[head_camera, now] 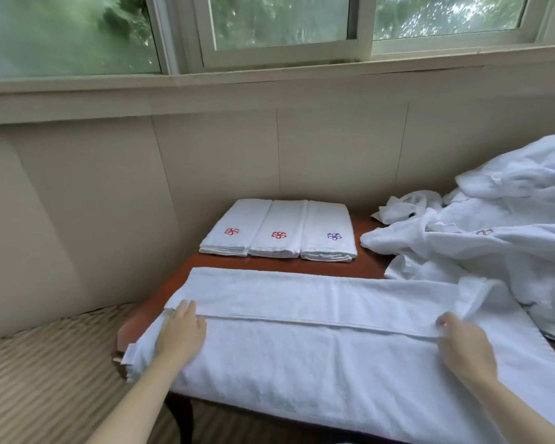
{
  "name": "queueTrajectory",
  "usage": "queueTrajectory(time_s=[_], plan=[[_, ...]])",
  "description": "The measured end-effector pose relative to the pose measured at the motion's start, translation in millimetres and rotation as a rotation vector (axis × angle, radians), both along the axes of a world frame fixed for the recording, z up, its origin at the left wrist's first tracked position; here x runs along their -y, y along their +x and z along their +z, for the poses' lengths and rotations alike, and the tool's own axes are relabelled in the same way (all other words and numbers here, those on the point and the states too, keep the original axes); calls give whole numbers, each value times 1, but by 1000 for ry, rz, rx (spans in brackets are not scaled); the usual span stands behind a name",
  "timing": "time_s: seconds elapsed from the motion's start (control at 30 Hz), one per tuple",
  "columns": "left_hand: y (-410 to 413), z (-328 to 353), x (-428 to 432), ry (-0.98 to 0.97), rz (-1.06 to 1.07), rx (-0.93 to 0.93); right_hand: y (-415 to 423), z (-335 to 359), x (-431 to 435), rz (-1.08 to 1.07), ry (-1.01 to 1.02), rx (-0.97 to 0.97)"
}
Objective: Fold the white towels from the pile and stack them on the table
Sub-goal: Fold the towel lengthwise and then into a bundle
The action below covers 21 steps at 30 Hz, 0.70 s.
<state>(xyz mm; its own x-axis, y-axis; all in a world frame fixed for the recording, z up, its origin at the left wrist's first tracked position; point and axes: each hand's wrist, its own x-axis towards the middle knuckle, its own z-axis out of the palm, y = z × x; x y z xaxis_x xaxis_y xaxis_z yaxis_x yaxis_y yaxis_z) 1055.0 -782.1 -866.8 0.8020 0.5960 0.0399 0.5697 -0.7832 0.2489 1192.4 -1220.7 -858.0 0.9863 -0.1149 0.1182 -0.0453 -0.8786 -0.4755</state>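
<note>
Near the surface's point(366, 267) left edge the left hand point(180, 334) presses the towel point(302, 363), fingers together; the right hand point(465, 344) pinches its fold.

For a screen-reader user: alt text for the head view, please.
A person's left hand presses flat on a white towel spread across a table, while the right hand pinches its folded edge. Three folded towels sit behind; a rumpled white pile lies right.

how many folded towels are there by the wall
3, in a row at the back of the table: left towel, red-flowered; middle towel, red-flowered; right towel, blue-flowered. More may be hidden under each.
</note>
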Motion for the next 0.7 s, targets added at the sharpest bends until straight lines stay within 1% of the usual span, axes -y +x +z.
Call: queueTrajectory(time_s=[0.07, 0.1, 0.27, 0.37, 0.43, 0.5, 0.57, 0.63, 0.7], plan=[[0, 0, -1, -20, 15, -46, -8, -2, -1, 56, -149, -32], [2, 0, -1, -24, 14, -56, -10, -2, -1, 70, -187, -33], [5, 8, -16, -58, -20, -67, -13, -5, 2, 69, -256, -5], [12, 8, -23, -41, -2, -78, -15, -10, 4, 64, -155, 41], [20, 6, -22, -22, 67, -88, -16, -12, 8, 60, -69, 74], [32, 7, -11, -80, 200, -85, -12, -12, 20, 15, 33, 87], [53, 12, 18, -147, 252, -81, -3, -9, 41, -87, 83, 78], [80, 16, 65, -72, 150, -67, 4, -7, 64, -129, 12, 77], [108, 19, 127, -18, -65, -38, 5, -7, 80, -80, -129, 77]])
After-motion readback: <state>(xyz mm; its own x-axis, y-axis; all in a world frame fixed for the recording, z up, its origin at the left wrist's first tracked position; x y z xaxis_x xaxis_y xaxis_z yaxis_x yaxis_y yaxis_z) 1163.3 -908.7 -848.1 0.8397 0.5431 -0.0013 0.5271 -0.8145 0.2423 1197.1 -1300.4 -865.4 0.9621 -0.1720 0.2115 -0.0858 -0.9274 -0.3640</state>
